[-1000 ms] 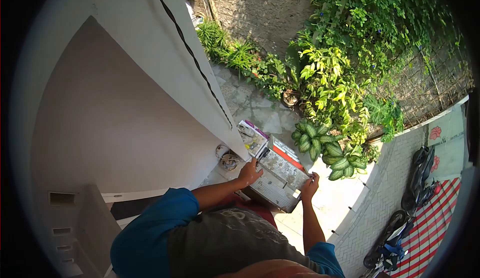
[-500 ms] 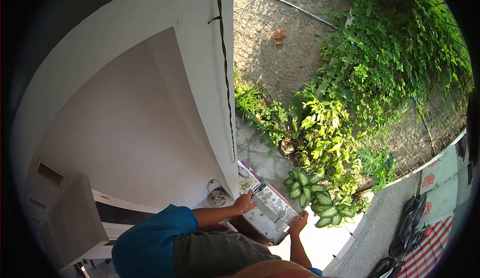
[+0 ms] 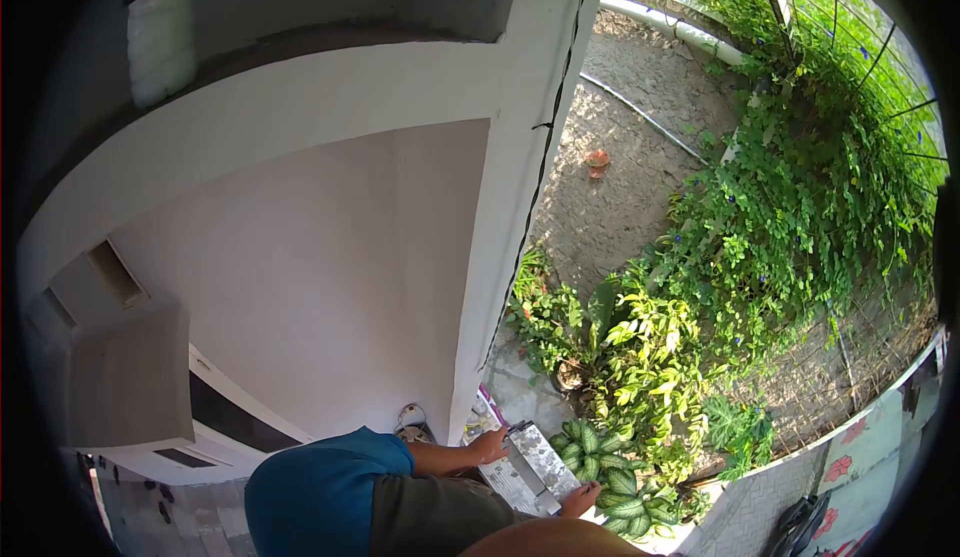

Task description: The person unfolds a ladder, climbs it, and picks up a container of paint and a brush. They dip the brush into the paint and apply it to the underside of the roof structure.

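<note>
My left hand [image 3: 487,447] is at the far left edge of a pale grey, box-shaped thing [image 3: 527,475], its fingers bent over the edge. My right hand [image 3: 579,499] grips the opposite, right edge. The box-shaped thing has a long, light, mottled top with a darker grey strip along it. It sits tilted across the view in front of my body. What it rests on, and its underside, are hidden. A purple-edged thing [image 3: 487,405] lies just past my left hand.
A pale wall [image 3: 300,287] stands to the left, with a post [image 3: 487,227] and black cable at its edge. Broad-leaved plants [image 3: 620,487] crowd close to my right hand. Coiled cable [image 3: 412,417] lies at the wall's foot. A motorbike [image 3: 803,525] is at lower right.
My view has tilted up, so the hands and the box-shaped thing sit lower in the picture. Both hands stay at its two edges.
</note>
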{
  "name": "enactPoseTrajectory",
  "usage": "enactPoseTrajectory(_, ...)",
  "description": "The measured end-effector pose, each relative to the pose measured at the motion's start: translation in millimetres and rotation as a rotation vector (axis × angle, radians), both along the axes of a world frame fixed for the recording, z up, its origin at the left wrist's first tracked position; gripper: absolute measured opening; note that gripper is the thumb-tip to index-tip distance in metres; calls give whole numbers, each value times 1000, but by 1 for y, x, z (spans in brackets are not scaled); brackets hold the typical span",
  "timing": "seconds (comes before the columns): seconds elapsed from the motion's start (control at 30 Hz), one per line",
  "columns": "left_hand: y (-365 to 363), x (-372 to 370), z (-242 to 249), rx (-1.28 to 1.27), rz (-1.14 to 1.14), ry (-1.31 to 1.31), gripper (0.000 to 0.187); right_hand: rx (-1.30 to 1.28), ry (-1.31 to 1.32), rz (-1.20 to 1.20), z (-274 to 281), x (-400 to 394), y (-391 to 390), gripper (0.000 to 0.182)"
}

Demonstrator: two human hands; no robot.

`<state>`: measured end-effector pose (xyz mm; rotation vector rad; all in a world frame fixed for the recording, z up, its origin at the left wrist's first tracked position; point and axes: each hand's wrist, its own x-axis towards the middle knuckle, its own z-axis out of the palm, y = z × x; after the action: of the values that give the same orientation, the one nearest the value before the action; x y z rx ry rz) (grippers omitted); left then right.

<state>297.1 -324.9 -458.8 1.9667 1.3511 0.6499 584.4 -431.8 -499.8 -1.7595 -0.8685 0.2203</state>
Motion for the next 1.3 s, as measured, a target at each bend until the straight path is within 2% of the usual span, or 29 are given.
enactPoseTrajectory(0.13, 2, 1, -2, 25, -11, 16, 51, -73, 81, 33, -8, 8, 8, 30)
enactPoseTrajectory(0.23, 9, -1, -2, 17, -43, 40, 50, -55, 69, 9, -58, 26, 15, 34)
enactPoseTrajectory(0.33, 13, 0, -10, -2, -68, 47, 50, -274, -256, 20, -71, 27, 16, 51)
enactPoseTrajectory(0.37, 14, 0, -12, -1, -76, 50, 50, -263, -255, 16, -58, 24, 16, 51)
enactPoseTrajectory(0.43, 17, -2, -11, 4, -104, 68, 53, -474, -142, 128, -21, 17, 7, 54)
enactPoseTrajectory(0.5, 20, -3, -11, 2, -164, 163, 58, -393, -200, 112, -30, 11, 9, 58)
enactPoseTrajectory(0.57, 26, -4, -11, -21, -172, 174, 61, -219, -330, 48, -35, 7, 13, 60)
enactPoseTrajectory(0.6, 27, -4, -7, -19, -142, 193, 62, -348, -599, 46, -27, 11, 8, 61)
enactPoseTrajectory(0.63, 27, -5, -2, -21, -112, 214, 62, -346, -601, 55, 3, 6, 2, 61)
enactPoseTrajectory(0.7, 36, -21, 33, -74, -169, 207, 65, -616, -368, 182, 51, -9, -1, 61)
enactPoseTrajectory(0.73, 34, -28, 57, -57, -239, 76, 66, -613, -373, 198, 37, -5, 1, 61)
enactPoseTrajectory(0.8, 30, -49, 136, -99, -350, -137, 63, -578, -623, 262, 17, 2, 7, 62)
enactPoseTrajectory(0.83, 23, -64, 194, -162, -392, -220, 60, -571, -632, 280, 20, 5, 13, 62)
enactPoseTrajectory(0.9, -4, -97, 311, 58, -365, -219, 53, -879, -464, 415, 65, 2, 19, 58)
enactPoseTrajectory(0.93, -16, -115, 356, 210, -314, -221, 48, -551, -630, 351, 7, 17, 29, 54)
enactPoseTrajectory(1.03, -63, -166, 467, 681, -144, -235, 41, -541, -676, 429, -3, 21, 60, 54)
enactPoseTrajectory(1.1, -87, -199, 507, 1011, -109, -256, 42, -537, -703, 485, -11, 22, 79, 54)
enactPoseTrajectory(1.17, -121, -220, 554, 1371, -57, -135, 43, -525, -721, 536, -14, 16, 101, 54)
enactPoseTrajectory(1.23, -154, -238, 590, 1576, 96, -2, 43, -507, -729, 583, -16, 3, 123, 53)
enactPoseTrajectory(1.3, -169, -258, 620, 1751, 237, 12, 45, -497, -734, 629, -18, -11, 136, 53)
